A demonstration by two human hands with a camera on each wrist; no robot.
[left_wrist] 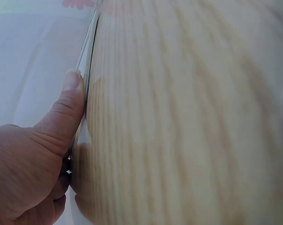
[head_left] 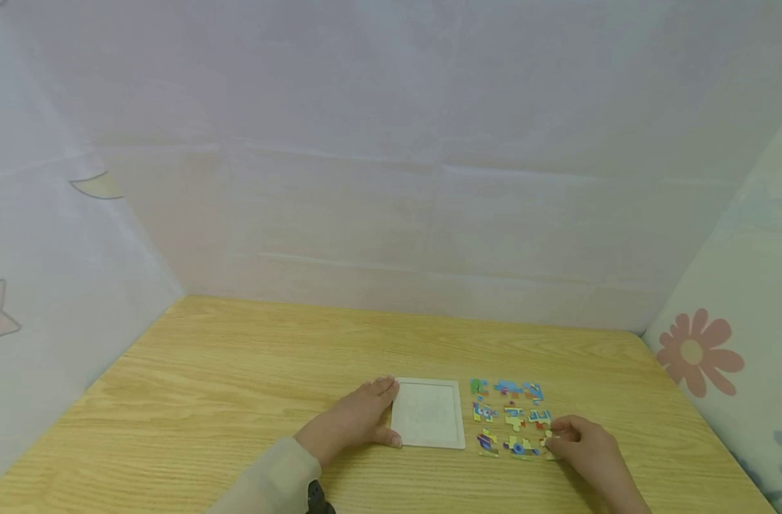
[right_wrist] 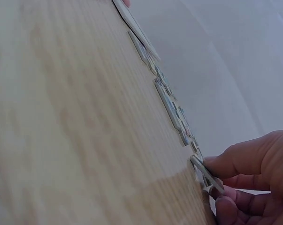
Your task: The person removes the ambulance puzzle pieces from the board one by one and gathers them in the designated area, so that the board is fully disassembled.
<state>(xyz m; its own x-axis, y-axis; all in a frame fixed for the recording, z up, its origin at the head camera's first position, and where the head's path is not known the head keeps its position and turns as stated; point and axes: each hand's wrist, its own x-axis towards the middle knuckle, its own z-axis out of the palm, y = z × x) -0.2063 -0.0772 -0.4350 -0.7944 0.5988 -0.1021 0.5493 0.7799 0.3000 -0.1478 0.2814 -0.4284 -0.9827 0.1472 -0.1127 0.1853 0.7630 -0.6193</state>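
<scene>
My left hand (head_left: pixel 359 417) rests against the left side of a shallow white tray (head_left: pixel 426 414), its fingers near the upper corner and its thumb near the lower one. In the left wrist view the thumb (left_wrist: pixel 66 105) lies along the tray's edge. Right of the tray, several colorful jigsaw puzzle pieces (head_left: pixel 518 447) lie in loose rows. At their lower right end, my right hand (head_left: pixel 586 450) pinches one puzzle piece (right_wrist: pixel 208 174) between thumb and fingers. That piece is tilted, with one edge raised; the fingers partly hide it.
Everything lies on a wood-grain table (head_left: pixel 237 371). A pale cloth backdrop (head_left: pixel 391 214) stands behind it, with printed side panels at left and right, one showing a pink flower (head_left: pixel 691 351). A dark band (head_left: pixel 317 496) is on the left wrist.
</scene>
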